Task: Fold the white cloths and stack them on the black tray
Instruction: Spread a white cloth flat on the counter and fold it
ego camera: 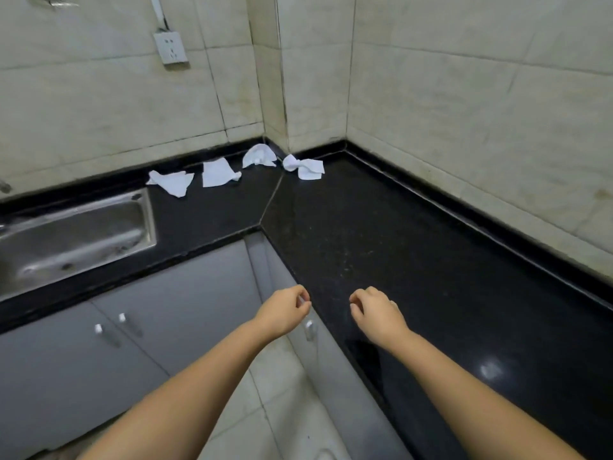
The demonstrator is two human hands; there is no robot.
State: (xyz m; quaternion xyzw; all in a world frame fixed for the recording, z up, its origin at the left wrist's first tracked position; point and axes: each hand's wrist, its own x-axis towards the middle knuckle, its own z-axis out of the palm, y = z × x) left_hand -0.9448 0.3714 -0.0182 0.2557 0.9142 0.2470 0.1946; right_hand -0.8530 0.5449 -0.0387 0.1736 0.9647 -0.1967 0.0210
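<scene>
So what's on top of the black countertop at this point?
Four crumpled white cloths lie unfolded on the black countertop near the corner, none stacked. No black tray shows. The right hand hovers over its front edge, holding nothing.

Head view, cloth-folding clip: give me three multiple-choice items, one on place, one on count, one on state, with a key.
1. Where do the white cloths lie?
A. in the sink
B. on the black countertop along the back wall
C. on the floor

2. How many white cloths are in view?
A. two
B. four
C. six

3. What do the hands hold?
A. nothing
B. a cloth each
C. a tray

Key: 1 B, they sit in a row on the countertop, right of the sink. 2 B, four separate crumpled pieces show. 3 A, the left hand and right hand hang loosely curled, holding nothing.
</scene>
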